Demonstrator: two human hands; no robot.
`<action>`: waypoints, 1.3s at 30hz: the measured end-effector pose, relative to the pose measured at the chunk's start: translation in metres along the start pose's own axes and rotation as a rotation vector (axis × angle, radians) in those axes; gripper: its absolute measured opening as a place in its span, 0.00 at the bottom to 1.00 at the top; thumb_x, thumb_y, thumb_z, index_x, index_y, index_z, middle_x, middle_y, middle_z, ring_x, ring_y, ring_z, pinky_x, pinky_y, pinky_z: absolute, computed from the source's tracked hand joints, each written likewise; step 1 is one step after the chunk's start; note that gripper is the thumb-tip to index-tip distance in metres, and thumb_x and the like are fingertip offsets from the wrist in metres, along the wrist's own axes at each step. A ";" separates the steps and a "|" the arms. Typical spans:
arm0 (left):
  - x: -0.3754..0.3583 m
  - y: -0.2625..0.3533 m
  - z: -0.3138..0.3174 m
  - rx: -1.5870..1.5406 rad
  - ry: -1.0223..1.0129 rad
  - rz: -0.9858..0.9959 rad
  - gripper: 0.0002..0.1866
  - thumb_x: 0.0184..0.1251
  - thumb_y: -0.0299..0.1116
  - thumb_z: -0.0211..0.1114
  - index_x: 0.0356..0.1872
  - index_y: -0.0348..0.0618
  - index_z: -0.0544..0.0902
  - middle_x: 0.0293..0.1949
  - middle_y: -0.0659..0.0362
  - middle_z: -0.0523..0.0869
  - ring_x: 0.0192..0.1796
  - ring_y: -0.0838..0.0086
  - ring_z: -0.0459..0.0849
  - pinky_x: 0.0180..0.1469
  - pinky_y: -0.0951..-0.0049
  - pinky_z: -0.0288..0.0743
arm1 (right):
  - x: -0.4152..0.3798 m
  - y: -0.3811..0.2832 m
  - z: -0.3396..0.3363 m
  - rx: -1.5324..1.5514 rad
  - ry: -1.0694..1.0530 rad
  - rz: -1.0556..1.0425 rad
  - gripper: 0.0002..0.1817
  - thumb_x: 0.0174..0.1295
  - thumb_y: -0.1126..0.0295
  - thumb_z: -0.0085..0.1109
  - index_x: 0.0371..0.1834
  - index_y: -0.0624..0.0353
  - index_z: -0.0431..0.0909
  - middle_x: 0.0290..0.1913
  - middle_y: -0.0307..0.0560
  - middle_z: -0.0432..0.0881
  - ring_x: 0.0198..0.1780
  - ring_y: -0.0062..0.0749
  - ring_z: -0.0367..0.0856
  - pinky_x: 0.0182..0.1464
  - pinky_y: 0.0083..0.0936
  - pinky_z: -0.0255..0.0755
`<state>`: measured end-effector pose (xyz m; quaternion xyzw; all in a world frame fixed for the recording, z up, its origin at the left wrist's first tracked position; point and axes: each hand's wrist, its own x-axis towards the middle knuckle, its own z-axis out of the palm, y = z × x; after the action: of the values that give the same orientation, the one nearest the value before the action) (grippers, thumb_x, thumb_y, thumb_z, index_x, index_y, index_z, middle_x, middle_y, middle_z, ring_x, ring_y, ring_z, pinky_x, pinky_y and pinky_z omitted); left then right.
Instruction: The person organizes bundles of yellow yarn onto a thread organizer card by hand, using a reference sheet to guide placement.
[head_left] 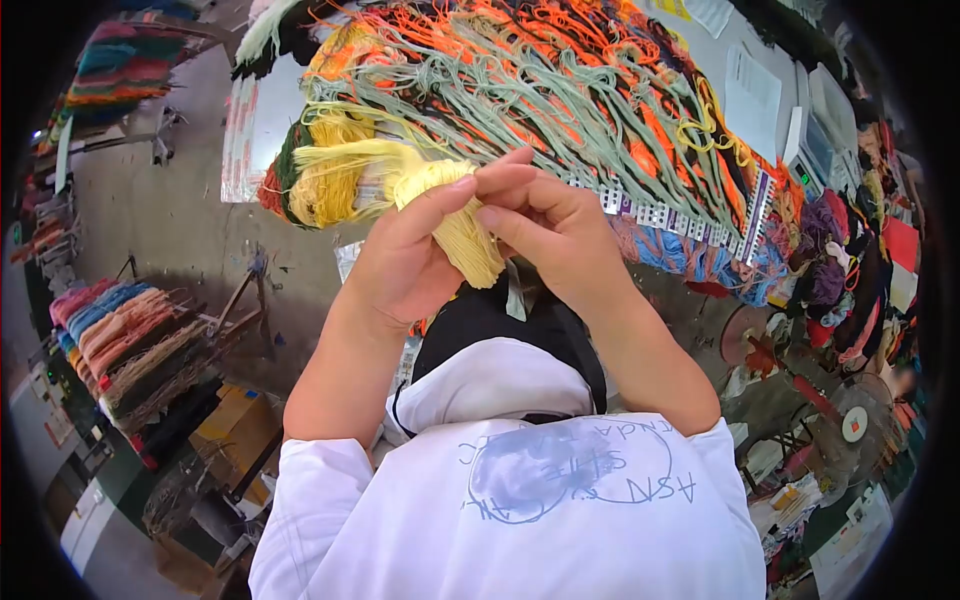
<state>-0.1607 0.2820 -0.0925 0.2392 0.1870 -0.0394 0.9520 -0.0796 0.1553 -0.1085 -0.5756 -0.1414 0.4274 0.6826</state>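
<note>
A hank of pale yellow yarn (468,243) is gripped in my left hand (408,248), with the thumb across its upper part and the palm beneath. Its bundled lower strands hang down between my hands, and looser ends (350,155) trail off to the left over the table. My right hand (550,212) is closed, thumb and fingers pinched at the hank's upper right edge. Whether it holds a single strand there is too small to see. Just beyond my hands lie long bunches of grey-green and orange yarn (520,100) and a deeper yellow bundle (335,170).
The yarn covers a table (240,140) in front of me, with a white-and-purple patterned strip (690,226) along its near edge. Papers (752,90) and a digital scale (812,140) are at the right. Racks of coloured yarn (125,345) stand left; a fan (850,425) stands right.
</note>
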 end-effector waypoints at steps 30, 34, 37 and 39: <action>-0.027 0.015 0.019 0.002 -0.034 0.046 0.21 0.65 0.36 0.54 0.53 0.30 0.75 0.54 0.53 0.77 0.52 0.70 0.78 0.53 0.70 0.72 | -0.033 -0.048 0.012 -0.089 -0.060 0.045 0.08 0.59 0.73 0.59 0.39 0.65 0.78 0.35 0.40 0.81 0.36 0.18 0.77 0.41 0.17 0.73; -0.030 0.018 0.009 0.150 -0.029 0.036 0.22 0.63 0.33 0.55 0.56 0.32 0.72 0.52 0.52 0.78 0.53 0.67 0.78 0.54 0.67 0.72 | -0.031 -0.038 0.013 -0.001 -0.067 0.031 0.07 0.59 0.72 0.60 0.36 0.65 0.78 0.30 0.36 0.79 0.32 0.15 0.72 0.36 0.14 0.66; -0.031 0.019 0.011 0.208 -0.026 0.109 0.21 0.58 0.26 0.60 0.55 0.33 0.73 0.52 0.53 0.79 0.52 0.69 0.79 0.53 0.67 0.72 | -0.031 -0.039 0.015 0.060 -0.052 0.048 0.07 0.60 0.71 0.59 0.35 0.65 0.78 0.29 0.34 0.77 0.29 0.11 0.68 0.32 0.11 0.62; -0.031 0.019 0.013 0.216 0.002 0.144 0.22 0.56 0.23 0.62 0.54 0.34 0.73 0.52 0.53 0.79 0.51 0.70 0.79 0.53 0.67 0.73 | -0.033 -0.041 0.017 0.089 -0.049 0.069 0.07 0.61 0.71 0.58 0.36 0.65 0.78 0.30 0.34 0.78 0.30 0.11 0.69 0.33 0.11 0.63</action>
<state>-0.1821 0.2925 -0.0614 0.3531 0.1649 0.0092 0.9209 -0.0930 0.1431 -0.0563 -0.5385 -0.1190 0.4705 0.6888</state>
